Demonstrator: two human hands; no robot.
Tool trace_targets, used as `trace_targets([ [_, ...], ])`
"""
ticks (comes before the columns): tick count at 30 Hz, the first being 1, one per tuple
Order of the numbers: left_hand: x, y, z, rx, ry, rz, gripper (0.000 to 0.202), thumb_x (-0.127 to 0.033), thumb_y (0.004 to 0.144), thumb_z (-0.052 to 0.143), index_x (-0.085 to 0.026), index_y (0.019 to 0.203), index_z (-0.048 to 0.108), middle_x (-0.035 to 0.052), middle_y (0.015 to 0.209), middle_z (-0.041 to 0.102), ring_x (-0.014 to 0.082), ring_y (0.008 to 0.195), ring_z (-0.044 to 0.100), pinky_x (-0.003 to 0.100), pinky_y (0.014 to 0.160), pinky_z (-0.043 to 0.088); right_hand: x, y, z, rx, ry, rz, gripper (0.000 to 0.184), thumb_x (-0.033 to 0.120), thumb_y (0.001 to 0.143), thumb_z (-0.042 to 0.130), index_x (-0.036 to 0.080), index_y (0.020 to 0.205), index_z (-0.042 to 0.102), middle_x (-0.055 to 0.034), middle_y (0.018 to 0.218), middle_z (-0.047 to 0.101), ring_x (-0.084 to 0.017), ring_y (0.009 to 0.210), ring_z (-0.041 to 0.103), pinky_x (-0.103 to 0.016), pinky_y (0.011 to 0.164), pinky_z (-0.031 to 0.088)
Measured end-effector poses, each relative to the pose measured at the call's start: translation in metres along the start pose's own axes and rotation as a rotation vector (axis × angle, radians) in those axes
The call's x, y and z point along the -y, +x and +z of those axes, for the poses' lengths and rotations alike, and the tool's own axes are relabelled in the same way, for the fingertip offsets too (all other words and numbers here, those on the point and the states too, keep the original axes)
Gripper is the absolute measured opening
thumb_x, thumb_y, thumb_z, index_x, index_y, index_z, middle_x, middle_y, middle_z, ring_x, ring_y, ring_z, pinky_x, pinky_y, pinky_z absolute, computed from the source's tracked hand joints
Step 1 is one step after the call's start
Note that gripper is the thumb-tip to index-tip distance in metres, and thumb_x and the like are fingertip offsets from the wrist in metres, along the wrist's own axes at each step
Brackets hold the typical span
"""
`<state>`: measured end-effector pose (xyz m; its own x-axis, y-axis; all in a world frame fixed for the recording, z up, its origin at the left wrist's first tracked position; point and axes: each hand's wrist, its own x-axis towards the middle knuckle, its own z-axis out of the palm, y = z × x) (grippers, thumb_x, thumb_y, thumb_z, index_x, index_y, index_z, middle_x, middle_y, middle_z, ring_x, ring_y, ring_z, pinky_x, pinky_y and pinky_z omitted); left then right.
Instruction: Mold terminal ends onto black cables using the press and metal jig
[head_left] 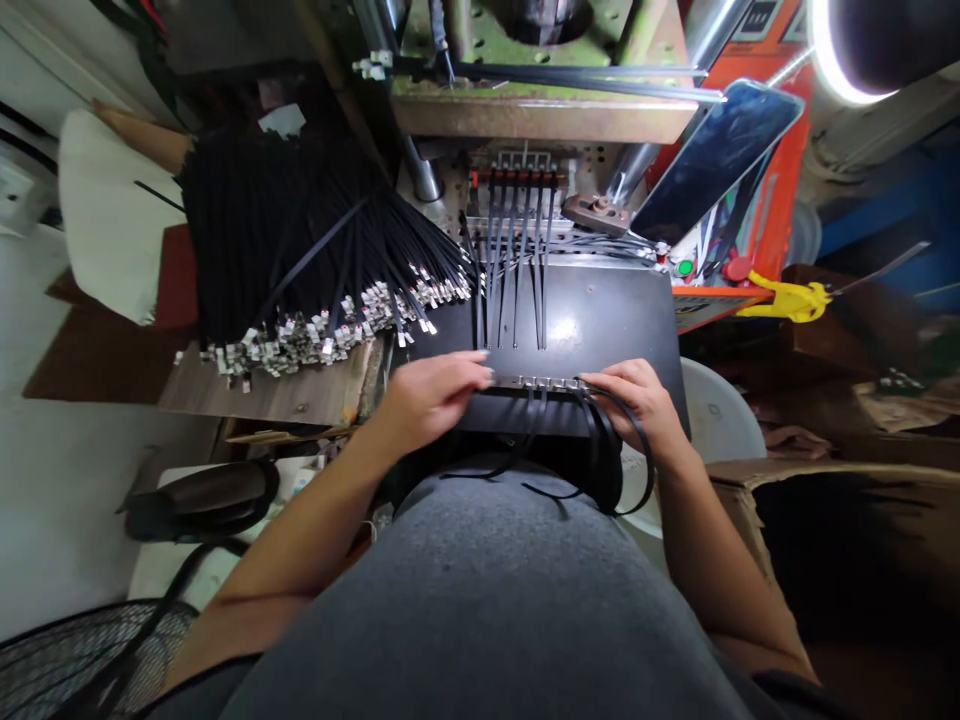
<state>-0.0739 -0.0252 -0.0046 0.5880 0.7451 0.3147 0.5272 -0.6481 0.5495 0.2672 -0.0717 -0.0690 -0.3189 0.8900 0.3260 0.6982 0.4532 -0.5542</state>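
My left hand [435, 395] and my right hand [634, 398] rest on the near edge of a black metal work plate [607, 310]. Between them lies a row of black straps with small metal end clips [540, 383]. Fingers of both hands are curled and pinch the ends of that row. The straps' loose ends hang down over my lap [600, 460]. Further back, several more black straps [517, 270] lie side by side on the plate, fed into a press fixture [525, 180].
A big pile of black straps with metal clips [315, 270] lies on a wooden board [277, 390] to the left. A green press machine [540, 100] stands behind. A phone [720, 150] leans at right. A cardboard box [840, 540] sits lower right, a fan [75, 660] lower left.
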Motion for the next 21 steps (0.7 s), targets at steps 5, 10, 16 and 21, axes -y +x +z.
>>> trace_targets([
  [5, 0.006, 0.031, 0.054, 0.043, -0.09, 0.161, 0.012, -0.011, 0.087, 0.054, -0.017, 0.094, 0.061, 0.0013, 0.089, 0.072, 0.0129, 0.084, 0.07, 0.028, 0.081, 0.059, 0.001, 0.001, 0.003, -0.021, 0.025, 0.029, 0.022, 0.022, 0.092, 0.059, 0.025, 0.111, 0.07, -0.0061, 0.097, 0.069, -0.022, 0.09, 0.058, -0.04, 0.084, 0.047],
  [10, 0.002, 0.037, 0.048, 0.141, 0.005, 0.141, 0.011, -0.009, 0.084, 0.054, -0.016, 0.09, 0.061, 0.0017, 0.081, 0.07, 0.0156, 0.075, 0.068, 0.03, 0.072, 0.058, -0.006, 0.013, -0.021, 0.208, 0.141, 0.07, 0.026, 0.027, 0.091, 0.061, 0.023, 0.115, 0.07, -0.0072, 0.102, 0.069, -0.023, 0.096, 0.061, -0.04, 0.086, 0.05],
  [16, -0.007, 0.058, 0.003, 0.451, 0.117, 0.236, 0.038, -0.014, 0.096, 0.049, -0.016, 0.134, 0.053, 0.0086, 0.129, 0.065, 0.0183, 0.116, 0.063, 0.034, 0.103, 0.052, -0.034, 0.093, -0.064, 0.258, 0.143, 0.067, 0.02, 0.032, 0.094, 0.057, 0.023, 0.105, 0.071, -0.0049, 0.102, 0.073, -0.021, 0.094, 0.068, -0.037, 0.087, 0.055],
  [21, 0.037, 0.143, -0.027, 0.582, 0.375, 0.078, 0.046, -0.011, 0.091, 0.048, -0.012, 0.138, 0.05, 0.0125, 0.142, 0.054, 0.0241, 0.135, 0.048, 0.039, 0.118, 0.036, -0.057, 0.236, -0.016, 0.004, -0.102, 0.099, 0.028, 0.024, 0.097, 0.054, 0.012, 0.119, 0.066, -0.0113, 0.128, 0.065, -0.029, 0.124, 0.057, -0.045, 0.109, 0.044],
])
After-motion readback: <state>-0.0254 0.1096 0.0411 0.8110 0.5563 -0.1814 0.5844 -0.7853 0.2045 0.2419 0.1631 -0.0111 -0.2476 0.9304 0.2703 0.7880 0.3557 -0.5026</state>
